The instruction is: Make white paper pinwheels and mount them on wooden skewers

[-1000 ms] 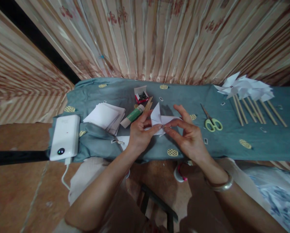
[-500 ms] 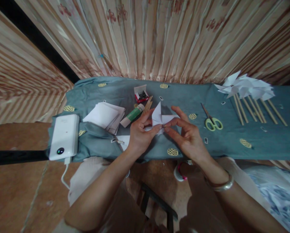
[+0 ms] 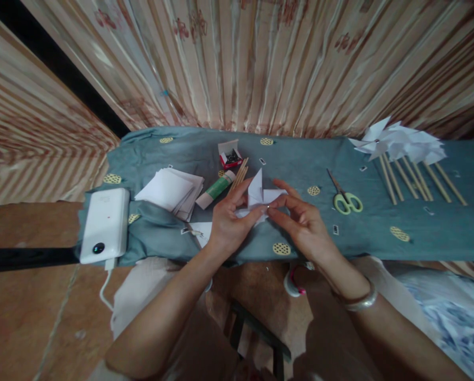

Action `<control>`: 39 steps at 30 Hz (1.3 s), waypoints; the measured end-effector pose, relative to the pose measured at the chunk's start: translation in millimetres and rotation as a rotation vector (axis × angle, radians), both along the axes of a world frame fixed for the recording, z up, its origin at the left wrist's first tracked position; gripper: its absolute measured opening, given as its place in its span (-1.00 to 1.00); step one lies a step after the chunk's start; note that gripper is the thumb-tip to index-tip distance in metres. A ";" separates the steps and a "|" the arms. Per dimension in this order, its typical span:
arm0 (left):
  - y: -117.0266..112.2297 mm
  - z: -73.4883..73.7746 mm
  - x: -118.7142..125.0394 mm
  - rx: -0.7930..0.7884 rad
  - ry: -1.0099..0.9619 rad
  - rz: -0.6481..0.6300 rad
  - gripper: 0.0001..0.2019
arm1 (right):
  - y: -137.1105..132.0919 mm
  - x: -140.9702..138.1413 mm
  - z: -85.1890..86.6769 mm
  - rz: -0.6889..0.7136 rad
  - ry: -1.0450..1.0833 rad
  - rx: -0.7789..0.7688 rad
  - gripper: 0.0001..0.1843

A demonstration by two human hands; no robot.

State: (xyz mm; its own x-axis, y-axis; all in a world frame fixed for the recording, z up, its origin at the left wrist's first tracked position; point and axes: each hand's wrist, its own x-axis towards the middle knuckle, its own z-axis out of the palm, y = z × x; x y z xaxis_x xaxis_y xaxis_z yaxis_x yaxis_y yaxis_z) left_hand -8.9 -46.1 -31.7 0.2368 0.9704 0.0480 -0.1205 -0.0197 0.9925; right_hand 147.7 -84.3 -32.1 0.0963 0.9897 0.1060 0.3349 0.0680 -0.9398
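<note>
A white paper pinwheel [image 3: 255, 191], its blades folded, is between my hands above the cloth. My left hand [image 3: 229, 219] is closed on its left side, the thumb pressing near the centre. From the right, my right hand [image 3: 306, 222] pinches the folded tips at the centre. A tiny shiny spot, perhaps a pin head, shows at those fingertips; the fingers hide most of it. Beside my left hand lie a green-and-white glue stick [image 3: 216, 189] and several thin wooden sticks [image 3: 240, 174]. A small open red-and-white box [image 3: 229, 155] with dark little pieces stands behind them.
A stack of white paper squares [image 3: 167, 189] and a white power bank [image 3: 105, 225] with a cable lie left on the green cloth [image 3: 364, 243]. Green-handled scissors [image 3: 346, 201] lie to the right. Several pinwheels on sticks [image 3: 407, 143] rest farther right. A pleated curtain [image 3: 253, 63] hangs behind.
My right hand's fingers have drawn in closer around the pinwheel's centre, the index finger lower than before. My left hand keeps its hold almost unmoved.
</note>
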 end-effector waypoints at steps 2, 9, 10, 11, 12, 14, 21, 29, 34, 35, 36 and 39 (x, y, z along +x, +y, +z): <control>0.5 -1.0 0.5 -0.004 -0.029 -0.009 -0.42 | 0.1 0.0 -0.5 0.002 0.001 -0.002 -0.88; 2.0 -1.3 0.5 -0.028 -0.027 -0.014 -0.43 | 0.0 -3.7 -1.6 -0.027 -0.008 0.020 -0.89; 2.5 -1.9 0.5 -0.030 -0.030 -0.014 -0.44 | -0.3 -4.7 -1.3 -0.035 -0.010 0.030 -0.89; 3.2 -2.6 0.6 -0.034 -0.037 -0.015 -0.44 | -0.7 -5.4 -0.7 -0.041 -0.013 0.040 -0.89; 4.0 -3.3 0.7 -0.042 -0.049 -0.016 -0.44 | -1.0 -5.6 0.2 -0.045 -0.020 0.051 -0.90; 5.9 -4.7 0.9 -0.069 -0.086 -0.016 -0.44 | -0.8 -4.0 2.3 -0.058 -0.037 0.072 -0.90; 7.8 -10.4 2.6 -0.181 -0.194 -0.028 -0.50 | 7.6 14.8 6.5 -0.201 0.261 -0.014 -0.48; 3.2 -11.5 3.1 -0.184 -0.159 -0.139 -0.62 | 4.8 6.4 16.5 -0.006 0.518 -0.358 -0.72; 0.9 -8.9 1.6 -0.189 -0.080 -0.129 -0.68 | 5.0 7.0 16.0 -0.022 0.512 -0.394 -0.76; 0.5 -9.1 1.3 -0.198 -0.066 -0.127 -0.69 | 5.0 7.7 15.2 -0.024 0.491 -0.387 -0.77; 0.2 -9.6 1.0 -0.208 -0.049 -0.127 -0.69 | 5.1 8.3 14.5 -0.022 0.465 -0.378 -0.78; -0.1 -11.4 0.0 -0.217 0.016 -0.123 -0.70 | 5.5 9.5 13.6 -0.006 0.411 -0.348 -0.79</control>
